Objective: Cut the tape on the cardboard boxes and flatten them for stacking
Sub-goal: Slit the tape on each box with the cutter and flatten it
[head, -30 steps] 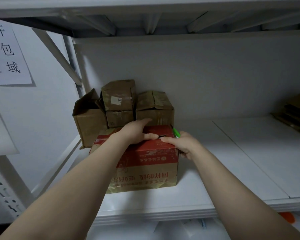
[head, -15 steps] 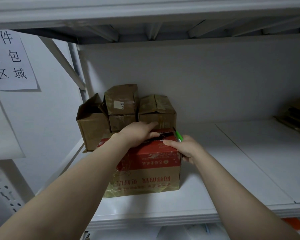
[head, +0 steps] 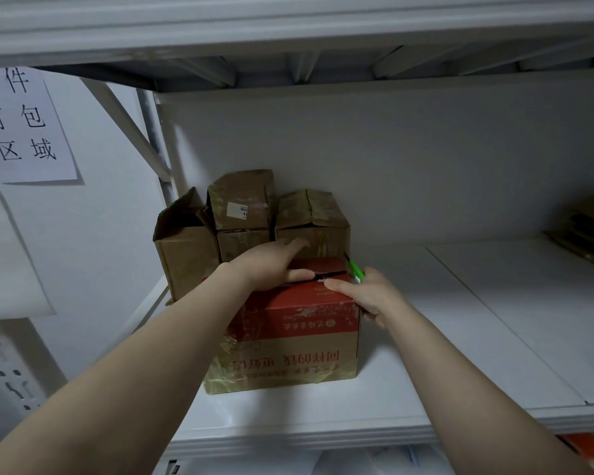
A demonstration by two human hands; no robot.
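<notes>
A red and brown cardboard box (head: 288, 341) stands on the white shelf (head: 408, 382), its printing upside down. My left hand (head: 271, 265) lies flat on the box top, fingers stretched toward the back, thumb along the seam. A dark gap shows between the top flaps at the seam. My right hand (head: 367, 296) grips the box's upper right corner, thumb on top, and holds a green cutter (head: 355, 271) that points up and back.
Three worn brown boxes (head: 247, 217) are stacked behind against the shelf's back wall, the left one open. Flattened cardboard (head: 587, 231) lies at the far right. A paper sign (head: 24, 125) hangs on the left wall. The upper shelf runs low overhead.
The top seam has opened into a dark gap under my left thumb. Both hands have stayed on the box while my view rose slightly.
</notes>
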